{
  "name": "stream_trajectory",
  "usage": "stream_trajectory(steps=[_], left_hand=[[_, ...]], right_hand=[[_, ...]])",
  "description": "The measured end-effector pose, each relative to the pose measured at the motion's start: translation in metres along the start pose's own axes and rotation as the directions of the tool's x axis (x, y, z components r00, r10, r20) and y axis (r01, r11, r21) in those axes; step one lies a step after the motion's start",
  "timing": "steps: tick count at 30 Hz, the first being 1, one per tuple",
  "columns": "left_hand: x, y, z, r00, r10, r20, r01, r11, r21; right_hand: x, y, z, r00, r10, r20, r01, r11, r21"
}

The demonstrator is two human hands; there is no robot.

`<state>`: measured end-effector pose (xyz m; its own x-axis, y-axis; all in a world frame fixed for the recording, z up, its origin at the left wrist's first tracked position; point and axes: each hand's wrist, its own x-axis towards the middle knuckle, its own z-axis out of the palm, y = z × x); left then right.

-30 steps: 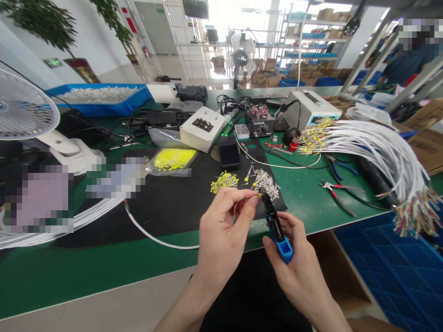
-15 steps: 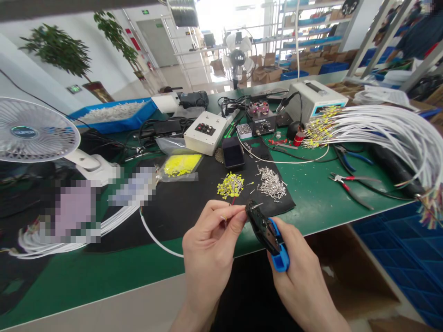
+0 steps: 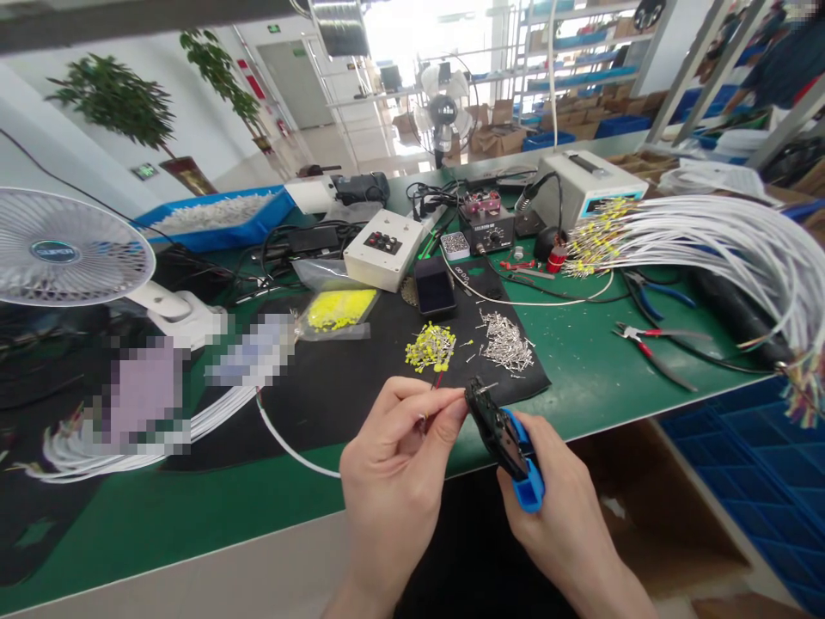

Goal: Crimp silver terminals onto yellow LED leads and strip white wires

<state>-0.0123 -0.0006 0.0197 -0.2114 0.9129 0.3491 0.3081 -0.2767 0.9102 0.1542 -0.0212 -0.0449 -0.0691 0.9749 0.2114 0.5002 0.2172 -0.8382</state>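
Note:
My left hand (image 3: 396,477) pinches a thin wire end with thumb and forefinger and holds it against the black jaws of a blue-handled crimping tool (image 3: 506,443). My right hand (image 3: 558,516) is wrapped round that tool's handles. Both hands hover just above the near edge of the green bench (image 3: 193,507). On the black mat (image 3: 341,387) behind them lie a pile of yellow parts (image 3: 430,347) and a pile of small metal terminals (image 3: 506,341). A white cable (image 3: 290,447) runs from the left towards my left hand.
A desk fan (image 3: 61,249) stands at the left. A big bundle of white cables (image 3: 722,236) with yellow-tipped ends fills the right. Red-handled pliers (image 3: 650,340), a white switch box (image 3: 383,248), a soldering station (image 3: 486,225), a bag of yellow parts (image 3: 339,309) and a blue tray (image 3: 212,215) lie around.
The view has tilted up and the hands have dropped lower in it. The yellow part seen at my left fingertips a second ago no longer shows; the tool stays in my right hand.

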Motion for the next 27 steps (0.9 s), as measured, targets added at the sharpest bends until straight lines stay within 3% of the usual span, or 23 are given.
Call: stream_trajectory(steps=[11,27], left_hand=[[0.009,0.007,0.011,0.997,0.076,0.002,-0.076,0.995,0.057],[0.039,0.002,0.033,0.977,0.214,0.019,-0.214,0.977,-0.003]], right_hand=[[0.016,0.003,-0.005,0.999,0.029,0.015,-0.03,0.997,0.064],[0.041,0.022,0.007,0.989,0.102,-0.111,-0.093,0.992,0.085]])
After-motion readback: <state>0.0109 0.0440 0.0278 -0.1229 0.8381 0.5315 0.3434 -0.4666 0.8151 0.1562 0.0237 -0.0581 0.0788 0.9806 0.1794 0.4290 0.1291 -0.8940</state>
